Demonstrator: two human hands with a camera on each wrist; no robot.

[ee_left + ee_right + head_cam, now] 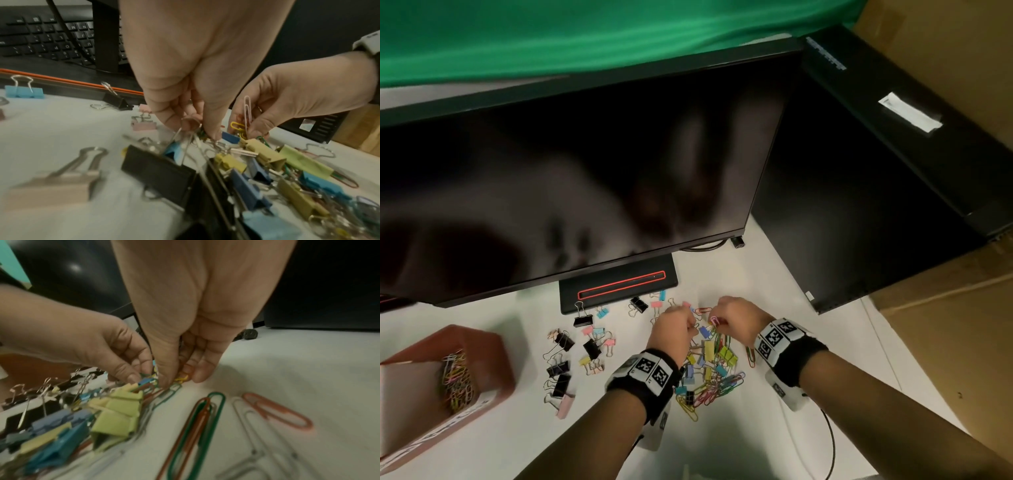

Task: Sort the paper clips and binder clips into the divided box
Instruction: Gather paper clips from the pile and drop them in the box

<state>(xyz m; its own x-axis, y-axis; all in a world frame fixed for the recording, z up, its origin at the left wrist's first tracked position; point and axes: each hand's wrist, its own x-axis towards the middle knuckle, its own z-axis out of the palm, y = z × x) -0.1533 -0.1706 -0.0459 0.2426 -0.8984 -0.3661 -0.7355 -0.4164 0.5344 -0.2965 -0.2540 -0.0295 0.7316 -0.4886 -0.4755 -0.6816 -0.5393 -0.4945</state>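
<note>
Both my hands are down in the mixed pile of clips (pixel 709 368) on the white desk (pixel 767 294), just in front of the monitor's stand (pixel 618 287). My right hand (pixel 738 320) has its fingers curled round a small bunch of paper clips (pixel 244 119) — a pale pink one sticks up between thumb and fingers, with a yellow one below it. My left hand (pixel 674 330) is bent down beside it, fingertips pinching at something in the tangle; a silver wire handle shows at the tips in the left wrist view, but I cannot tell just which clip it belongs to.

The pile under my hands holds yellow, lime-green and blue binder clips with coloured paper clips threaded through them. To its right lie a few long loose paper clips (pixel 193 431), green, red and orange, apart from the heap. To its left a scatter of binder clips (pixel 582 349) — black, pink, blue, yellow — is spread over the desk.

The divided box (pixel 493 356), reddish-brown, stands well apart at the left of the desk near its front edge. One compartment of it holds a heap of coloured paper clips (pixel 457 380); the one nearer me is too blurred to read.
</note>
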